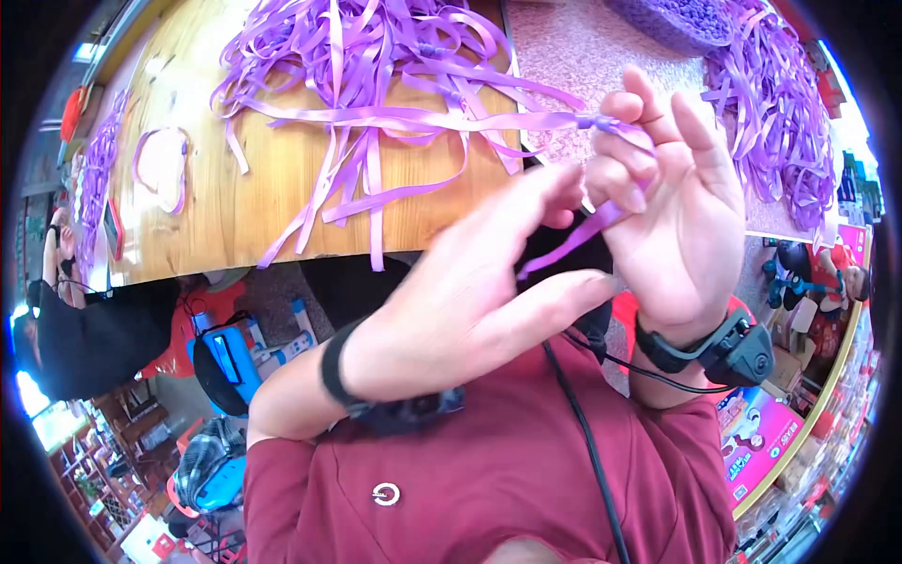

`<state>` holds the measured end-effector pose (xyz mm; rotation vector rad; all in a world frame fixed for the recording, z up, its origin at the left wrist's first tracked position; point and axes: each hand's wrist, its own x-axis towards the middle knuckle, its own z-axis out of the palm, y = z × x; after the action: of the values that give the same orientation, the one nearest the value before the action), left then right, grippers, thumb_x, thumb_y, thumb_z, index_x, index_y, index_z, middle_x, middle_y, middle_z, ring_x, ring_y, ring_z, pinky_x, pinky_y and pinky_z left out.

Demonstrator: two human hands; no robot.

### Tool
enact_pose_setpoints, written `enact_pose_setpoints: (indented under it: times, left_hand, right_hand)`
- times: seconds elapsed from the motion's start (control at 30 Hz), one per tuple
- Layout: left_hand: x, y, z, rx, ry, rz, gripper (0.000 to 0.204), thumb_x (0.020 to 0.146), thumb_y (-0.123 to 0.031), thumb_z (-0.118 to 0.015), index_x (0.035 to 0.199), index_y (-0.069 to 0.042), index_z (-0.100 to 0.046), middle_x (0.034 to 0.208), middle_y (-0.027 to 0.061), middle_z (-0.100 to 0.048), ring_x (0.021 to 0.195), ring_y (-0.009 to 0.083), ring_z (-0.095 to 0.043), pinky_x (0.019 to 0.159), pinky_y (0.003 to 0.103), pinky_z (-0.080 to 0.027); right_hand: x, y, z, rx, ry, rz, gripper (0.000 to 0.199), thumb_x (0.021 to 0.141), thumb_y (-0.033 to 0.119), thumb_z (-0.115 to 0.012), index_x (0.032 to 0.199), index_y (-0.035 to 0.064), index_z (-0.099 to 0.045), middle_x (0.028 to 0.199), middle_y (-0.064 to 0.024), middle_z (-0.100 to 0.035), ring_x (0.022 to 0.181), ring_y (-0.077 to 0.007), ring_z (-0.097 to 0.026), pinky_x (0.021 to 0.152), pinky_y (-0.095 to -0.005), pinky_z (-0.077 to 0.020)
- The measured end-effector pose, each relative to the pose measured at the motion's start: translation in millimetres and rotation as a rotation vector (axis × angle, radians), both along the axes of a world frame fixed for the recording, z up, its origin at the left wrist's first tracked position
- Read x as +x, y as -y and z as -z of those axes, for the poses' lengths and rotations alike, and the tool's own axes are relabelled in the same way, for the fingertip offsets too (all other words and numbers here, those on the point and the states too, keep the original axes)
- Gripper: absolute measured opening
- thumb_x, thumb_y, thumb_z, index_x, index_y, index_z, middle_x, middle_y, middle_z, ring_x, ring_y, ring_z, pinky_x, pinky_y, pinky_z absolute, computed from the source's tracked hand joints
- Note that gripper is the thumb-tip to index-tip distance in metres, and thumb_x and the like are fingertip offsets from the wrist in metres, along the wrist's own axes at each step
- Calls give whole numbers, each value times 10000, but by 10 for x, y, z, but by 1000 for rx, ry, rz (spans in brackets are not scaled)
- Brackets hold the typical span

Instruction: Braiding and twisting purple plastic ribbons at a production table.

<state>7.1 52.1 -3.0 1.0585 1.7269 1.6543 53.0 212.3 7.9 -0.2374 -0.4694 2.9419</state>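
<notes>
A purple ribbon (pixel 470 122) runs from the pile at the left to my right hand (pixel 672 216). The right palm faces up, with some fingers curled around the ribbon near a small bunched knot (pixel 596 122) and the other fingers raised. Below the curled fingers hangs the ribbon's loose end (pixel 573 240). My left hand (pixel 470 291), slightly blurred, is close by on the left, its thumb spread away from its fingers. The loose end passes through the gap between them, and I see nothing held there. Dark bands circle both wrists.
A heap of purple ribbons (pixel 348 56) covers much of the wooden table (pixel 188 85). More ribbons (pixel 770 122) lie by a purple woven piece (pixel 681 19) on the speckled pink surface (pixel 554 56). A ribbon loop (pixel 178 169) is at the left. Another person (pixel 103 338) sits beyond.
</notes>
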Motion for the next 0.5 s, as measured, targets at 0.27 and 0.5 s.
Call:
enact_pose_setpoints:
  times: [0.27, 0.5]
  left_hand:
    - [-67, 181, 40, -173, 541, -128, 194, 911, -124, -435, 944, 18, -564, 702, -22, -491, 588, 18, -406, 538, 153, -331]
    - [-34, 615, 113, -102, 206, -459, 121, 869, -60, -508, 934, 16, -575, 707, -27, -507, 589, 11, -414, 514, 149, -331]
  right_hand:
    - [72, -239, 133, 100, -19, 129, 294, 914, 147, -379, 1128, -37, -460, 895, -59, -456, 633, -107, -357, 555, -231, -310]
    - [76, -293, 163, 383, -34, 269, 279, 902, 136, -399, 1121, -17, -480, 850, -56, -487, 635, -89, -380, 541, -220, -305]
